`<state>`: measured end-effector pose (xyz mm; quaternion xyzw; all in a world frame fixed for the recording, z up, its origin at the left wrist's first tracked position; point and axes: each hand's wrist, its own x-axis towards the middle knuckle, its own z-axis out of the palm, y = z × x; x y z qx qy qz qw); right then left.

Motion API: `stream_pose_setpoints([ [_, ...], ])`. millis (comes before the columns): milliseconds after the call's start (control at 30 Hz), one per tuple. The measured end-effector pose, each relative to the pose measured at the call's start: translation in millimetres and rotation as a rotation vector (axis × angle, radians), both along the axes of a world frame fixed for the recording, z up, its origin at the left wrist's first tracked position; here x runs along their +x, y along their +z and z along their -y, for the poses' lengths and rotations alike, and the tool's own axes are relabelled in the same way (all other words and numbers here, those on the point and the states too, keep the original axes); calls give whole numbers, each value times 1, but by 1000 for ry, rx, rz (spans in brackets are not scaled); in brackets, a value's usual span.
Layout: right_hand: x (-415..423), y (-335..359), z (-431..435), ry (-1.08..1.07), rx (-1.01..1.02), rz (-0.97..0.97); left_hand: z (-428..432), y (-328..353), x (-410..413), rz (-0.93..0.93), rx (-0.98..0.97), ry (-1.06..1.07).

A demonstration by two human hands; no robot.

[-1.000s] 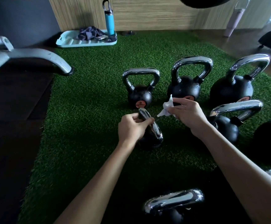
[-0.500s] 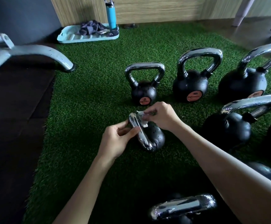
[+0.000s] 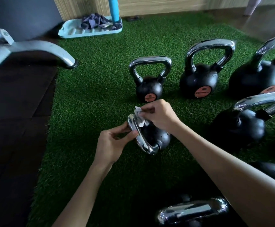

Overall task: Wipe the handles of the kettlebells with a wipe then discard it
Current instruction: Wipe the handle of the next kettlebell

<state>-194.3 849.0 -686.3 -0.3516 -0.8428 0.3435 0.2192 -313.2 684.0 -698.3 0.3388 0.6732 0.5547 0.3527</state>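
Observation:
A small black kettlebell [image 3: 158, 138] lies tilted on the green turf, its chrome handle [image 3: 139, 136] turned toward me. My left hand [image 3: 115, 143] pinches the near side of that handle. My right hand [image 3: 159, 117] presses a white wipe [image 3: 139, 113] against the handle's far end. Behind stand three upright kettlebells: a small one [image 3: 149, 89], a medium one [image 3: 199, 81] and a large one [image 3: 256, 77]. Another kettlebell [image 3: 241, 126] sits at the right, and a chrome handle [image 3: 192, 210] shows at the bottom edge.
A pale teal tray [image 3: 77, 32] with a dark cloth and a blue bottle [image 3: 114, 9] stands at the back by the wooden wall. A grey metal machine leg [image 3: 40, 49] reaches in from the left over dark rubber flooring [image 3: 15, 128].
My right hand brought the wipe from mid-air down onto the tilted kettlebell's handle. My left hand shifted from gripping the handle's top to pinching its side. The camera moved closer.

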Motion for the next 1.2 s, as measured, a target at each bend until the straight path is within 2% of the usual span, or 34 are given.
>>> stream_pose_setpoints([
  [167,15,21,12,165,-86,18,5,-5,6,95,103,44],
  [300,6,23,14,55,-49,-41,14,-11,-4,13,41,-152],
  [367,6,23,15,27,-47,-49,15,-13,-3,-39,15,-153],
  [633,47,26,23,288,-238,89,6,-19,-5,-110,54,-104],
  [833,41,25,27,208,-136,-33,-3,-19,-9,-83,58,-113],
  [933,54,24,26,302,-148,42,-3,-18,-14,-109,33,-130],
  [1133,64,14,25,265,138,197,-6,-8,-12,-75,33,-106],
  [1200,65,14,26,252,127,179,-6,-9,-12,-68,42,-114],
])
